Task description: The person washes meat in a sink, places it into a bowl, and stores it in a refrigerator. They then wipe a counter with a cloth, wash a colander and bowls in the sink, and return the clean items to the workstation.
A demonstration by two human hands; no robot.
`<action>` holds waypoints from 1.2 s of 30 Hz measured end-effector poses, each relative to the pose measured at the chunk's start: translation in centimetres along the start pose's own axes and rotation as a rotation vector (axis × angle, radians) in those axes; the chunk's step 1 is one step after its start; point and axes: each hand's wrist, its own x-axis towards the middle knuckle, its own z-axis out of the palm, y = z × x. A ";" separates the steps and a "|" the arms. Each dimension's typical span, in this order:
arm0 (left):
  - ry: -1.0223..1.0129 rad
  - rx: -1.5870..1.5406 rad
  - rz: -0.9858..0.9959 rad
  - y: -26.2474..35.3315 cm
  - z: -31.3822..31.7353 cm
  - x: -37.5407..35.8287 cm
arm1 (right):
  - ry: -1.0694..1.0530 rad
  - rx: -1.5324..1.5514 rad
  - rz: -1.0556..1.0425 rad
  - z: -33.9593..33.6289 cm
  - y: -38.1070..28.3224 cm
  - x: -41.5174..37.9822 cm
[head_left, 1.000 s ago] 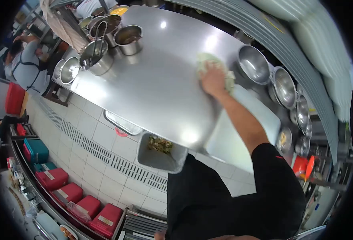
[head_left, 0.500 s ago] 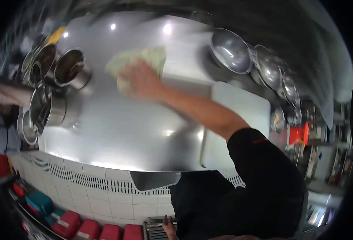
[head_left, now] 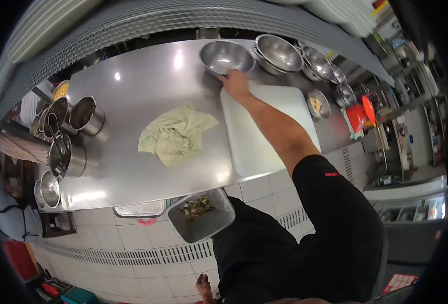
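Cloth (head_left: 175,134): let go, now lying crumpled on the counter (head_left: 132,91)
Right hand (head_left: 235,84): moved to the cutting board's (head_left: 264,131) far corner, by a bowl (head_left: 227,55); grip cannot be told
Left hand (head_left: 203,285): low, barely visible

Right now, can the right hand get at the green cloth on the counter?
Probably yes. The right hand rests at the far corner of the white cutting board, arm outstretched. The green cloth lies loose on the steel counter just beside the board, with nothing between them.

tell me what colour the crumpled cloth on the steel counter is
Pale yellowish green cloth, seen best in the head view.
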 end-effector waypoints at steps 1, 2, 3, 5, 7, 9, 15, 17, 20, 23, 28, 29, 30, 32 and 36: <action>-0.003 -0.005 0.032 -1.1 -1.2 0.1 | 0.060 0.082 -0.041 -1.0 -1.4 -1.7; -0.009 -0.013 0.060 -2.2 -2.0 0.0 | 0.119 0.160 -0.087 -2.5 -2.4 -3.8; 0.001 -0.004 0.091 -3.0 -2.8 0.0 | 0.117 0.204 -0.126 -4.1 -2.6 -6.1; -0.027 0.017 0.032 -4.6 -5.0 0.4 | 0.126 0.304 -0.213 -7.4 -3.7 -10.6; -0.018 0.044 -0.077 -6.1 -7.3 1.5 | 0.092 0.345 -0.246 -12.4 -4.1 -16.1; -0.027 0.052 -0.102 -6.3 -8.7 0.8 | 0.100 0.380 -0.300 -17.3 -3.3 -22.3; -0.088 0.371 0.170 0.2 -5.6 1.5 | -0.096 0.349 -0.229 -29.0 5.6 -43.8; -0.165 0.502 0.428 3.7 -2.8 1.4 | -0.155 0.312 -0.119 -32.5 9.5 -50.6; -0.212 0.535 0.794 10.8 5.5 1.7 | -0.115 0.203 0.120 -35.8 15.6 -60.0; -0.416 0.448 1.057 24.9 21.1 -8.3 | -0.053 0.118 0.424 -39.9 19.9 -67.5; -0.653 0.092 1.106 41.2 42.7 -20.5 | 0.066 0.010 0.887 -43.6 26.9 -78.3; -0.673 0.061 1.019 44.1 46.2 -22.1 | 0.261 0.182 0.970 -43.6 28.2 -79.7; -0.678 0.016 1.008 46.3 49.3 -22.9 | 0.458 0.354 1.050 -43.5 29.4 -81.2; -0.643 0.008 0.970 50.3 54.7 -23.3 | 0.432 0.300 1.161 -43.7 32.4 -85.9; -0.476 -0.063 0.818 56.2 63.3 -22.1 | 0.273 -0.162 1.255 -45.1 34.3 -90.5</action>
